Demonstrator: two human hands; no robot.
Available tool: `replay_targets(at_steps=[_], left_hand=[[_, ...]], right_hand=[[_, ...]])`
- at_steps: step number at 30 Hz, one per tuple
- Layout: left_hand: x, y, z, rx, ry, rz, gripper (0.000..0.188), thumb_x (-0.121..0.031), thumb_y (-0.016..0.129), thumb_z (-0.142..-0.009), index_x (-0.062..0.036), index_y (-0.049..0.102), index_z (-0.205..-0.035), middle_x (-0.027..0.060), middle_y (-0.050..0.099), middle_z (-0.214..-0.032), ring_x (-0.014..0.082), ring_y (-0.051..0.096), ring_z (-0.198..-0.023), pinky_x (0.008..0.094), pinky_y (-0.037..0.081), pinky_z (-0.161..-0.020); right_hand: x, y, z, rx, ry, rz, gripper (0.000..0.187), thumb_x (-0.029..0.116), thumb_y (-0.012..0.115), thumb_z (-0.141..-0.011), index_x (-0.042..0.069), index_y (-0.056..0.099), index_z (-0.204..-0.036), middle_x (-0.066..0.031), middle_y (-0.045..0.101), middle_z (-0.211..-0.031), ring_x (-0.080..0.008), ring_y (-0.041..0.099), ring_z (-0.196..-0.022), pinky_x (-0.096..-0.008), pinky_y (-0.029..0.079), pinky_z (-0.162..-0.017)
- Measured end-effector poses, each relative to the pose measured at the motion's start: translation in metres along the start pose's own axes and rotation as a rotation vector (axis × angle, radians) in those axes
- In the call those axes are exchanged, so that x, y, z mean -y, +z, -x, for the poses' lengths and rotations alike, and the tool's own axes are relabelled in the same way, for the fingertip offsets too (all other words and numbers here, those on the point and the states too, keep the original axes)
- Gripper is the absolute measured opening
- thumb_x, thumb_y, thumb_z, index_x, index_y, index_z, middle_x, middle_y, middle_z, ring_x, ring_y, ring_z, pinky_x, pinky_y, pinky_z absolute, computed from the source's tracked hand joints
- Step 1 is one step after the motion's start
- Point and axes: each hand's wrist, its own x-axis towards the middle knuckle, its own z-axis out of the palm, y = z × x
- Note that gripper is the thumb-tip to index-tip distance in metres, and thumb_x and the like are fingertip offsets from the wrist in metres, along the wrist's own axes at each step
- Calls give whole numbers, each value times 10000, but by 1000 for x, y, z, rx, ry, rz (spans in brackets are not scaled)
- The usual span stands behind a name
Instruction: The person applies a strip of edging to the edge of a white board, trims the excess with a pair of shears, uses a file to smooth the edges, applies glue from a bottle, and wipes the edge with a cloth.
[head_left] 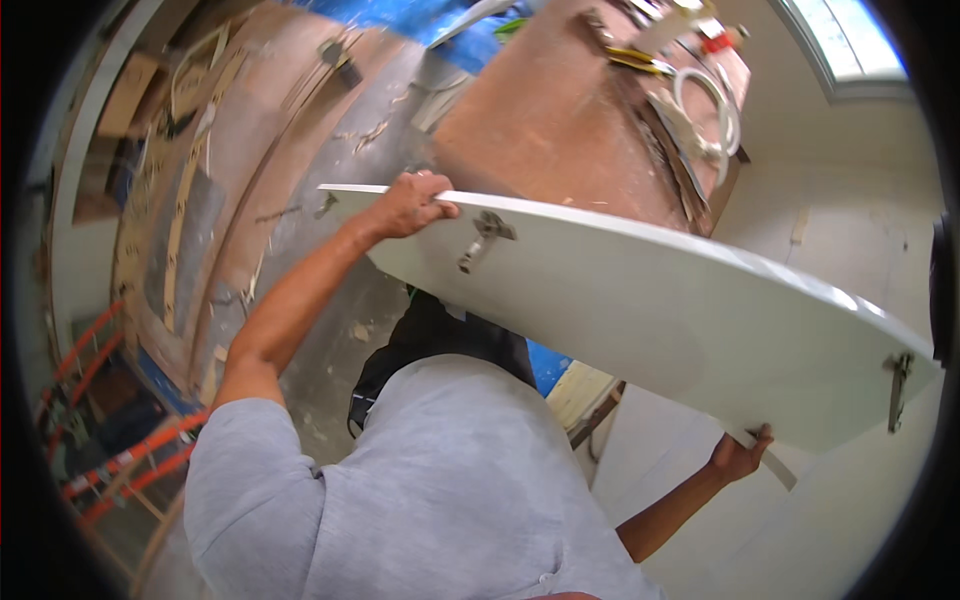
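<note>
A long white cabinet door (640, 290) is held up in front of me, tilted down toward the right. Metal hinges are fixed along it: one hinge (487, 238) near my left hand, another hinge (899, 390) by the right end, and a small one at the far left end. My left hand (412, 205) is closed over the door's upper edge, left of the middle hinge. Lower down on the right, my right hand (740, 455) grips the opposite edge, its fingers partly hidden by the panel. A short pale strip (778, 467) shows beside that hand.
Beyond the door stands a brown worktop (560, 120) with yellow-handled pliers (640, 62), a coiled white cable (735, 115) and scraps. Brown boards (240, 130) lie at left, above an orange ladder (130, 460). Debris is scattered across the grey floor (350, 290). A window (845, 40) is at upper right.
</note>
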Motion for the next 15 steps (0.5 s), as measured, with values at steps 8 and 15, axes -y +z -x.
replay_targets(at_steps=[8, 15], left_hand=[[76, 124, 13, -192, 44, 25, 176, -205, 692, -912, -52, 632, -975, 149, 662, -962, 392, 631, -964, 481, 489, -830], [117, 156, -12, -184, 42, 46, 247, -249, 714, -932, -35, 611, -1003, 186, 666, -967, 415, 630, -1002, 500, 489, -848]], right_hand=[[4, 37, -72, 232, 37, 142, 235, 239, 690, -986, 5, 707, -1002, -144, 676, -1227, -314, 534, -1279, -530, 331, -1177], [-2, 93, -45, 310, -15, 222, 261, 241, 700, -980, -6, 715, -1066, -126, 677, -1237, -292, 525, -1301, -504, 312, -1193]])
